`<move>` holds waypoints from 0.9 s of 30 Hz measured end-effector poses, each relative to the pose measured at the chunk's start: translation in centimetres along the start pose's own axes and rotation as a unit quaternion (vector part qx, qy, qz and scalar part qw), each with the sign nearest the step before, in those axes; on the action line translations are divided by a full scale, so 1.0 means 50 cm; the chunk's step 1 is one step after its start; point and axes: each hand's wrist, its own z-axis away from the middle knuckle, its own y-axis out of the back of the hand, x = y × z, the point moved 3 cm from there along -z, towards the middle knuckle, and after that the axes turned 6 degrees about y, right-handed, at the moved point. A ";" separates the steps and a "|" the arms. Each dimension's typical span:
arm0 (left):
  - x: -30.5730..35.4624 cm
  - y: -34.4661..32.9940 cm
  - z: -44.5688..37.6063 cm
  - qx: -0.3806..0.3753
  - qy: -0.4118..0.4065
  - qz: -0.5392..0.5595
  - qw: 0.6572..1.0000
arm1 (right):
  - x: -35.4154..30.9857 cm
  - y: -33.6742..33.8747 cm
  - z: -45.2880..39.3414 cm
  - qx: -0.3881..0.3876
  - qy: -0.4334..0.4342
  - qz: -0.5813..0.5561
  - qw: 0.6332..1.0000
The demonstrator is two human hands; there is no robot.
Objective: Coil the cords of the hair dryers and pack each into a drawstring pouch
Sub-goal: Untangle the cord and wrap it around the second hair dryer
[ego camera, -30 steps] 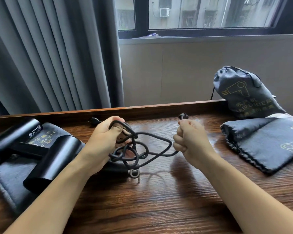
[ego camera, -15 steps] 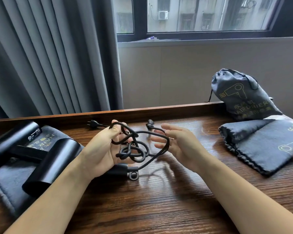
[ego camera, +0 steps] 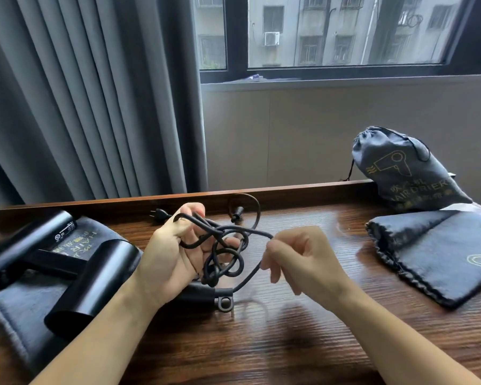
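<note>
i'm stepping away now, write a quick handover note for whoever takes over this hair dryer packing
Left hand grips the loose cord loops; right hand pinches one strand.
That hair dryer lies on a flat pouch at left, beside a second hair dryer.
Done: one filled pouch stands at the back right.
Left: tidy the coil, bag both; an empty pouch lies at right.

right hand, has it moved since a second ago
Yes. The right hand was a fist holding the plug end up near the desk's back rail; it let go, dropped toward the near edge, and now pinches a loop of the cord.
</note>
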 end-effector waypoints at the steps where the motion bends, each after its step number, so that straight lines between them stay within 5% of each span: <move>1: 0.001 0.000 0.000 -0.016 -0.008 -0.005 1.000 | 0.000 0.007 0.002 0.069 0.039 -0.015 0.997; 4: -0.001 -0.002 0.002 -0.066 -0.029 -0.043 0.996 | 0.010 0.026 -0.006 0.177 0.087 -0.031 0.980; 10: -0.008 0.000 -0.001 -0.104 -0.063 -0.104 0.987 | 0.038 -0.008 -0.020 -0.020 -0.122 -0.040 0.992; 13: -0.012 0.008 -0.005 -0.119 -0.053 -0.124 0.984 | 0.036 -0.017 -0.012 -0.091 -0.146 -0.054 0.984; 17: -0.016 0.012 -0.010 -0.143 -0.052 -0.206 0.967 | 0.029 -0.012 -0.011 -0.093 -0.133 -0.076 0.984; 23: 0.017 0.032 0.005 -0.249 -0.021 -0.416 0.874 | 0.022 0.002 -0.014 -0.042 -0.065 -0.077 0.994; 25: 0.026 0.026 0.016 -0.287 0.003 -0.372 0.883 | 0.018 0.003 -0.014 -0.034 -0.038 -0.067 0.996; 27: 0.017 0.015 0.011 -0.229 -0.025 -0.358 0.905 | 0.013 -0.003 -0.012 -0.044 -0.011 -0.052 0.998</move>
